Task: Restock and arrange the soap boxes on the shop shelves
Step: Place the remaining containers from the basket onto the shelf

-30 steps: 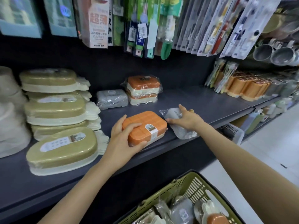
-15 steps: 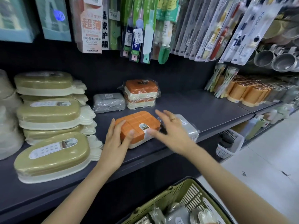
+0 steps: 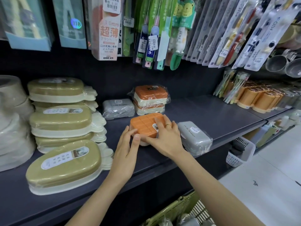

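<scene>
Dark shop shelving [image 3: 211, 118] carried wrapped soap boxes under hanging toothbrush packs, one printed "3.0mm". Both hands grasped an orange soap box [image 3: 145, 126] near the front edge: left hand [image 3: 126, 154] at its near corner, right hand [image 3: 164, 137] curled over its labelled top. Just beside it lay a grey soap box [image 3: 194, 137].

I read "3.0mm 超薄" on a hanging pack [image 3: 106, 28]. "KIDS" stands on a white pack [image 3: 267, 32], and "118" on a round sticker [image 3: 76, 23].
</scene>
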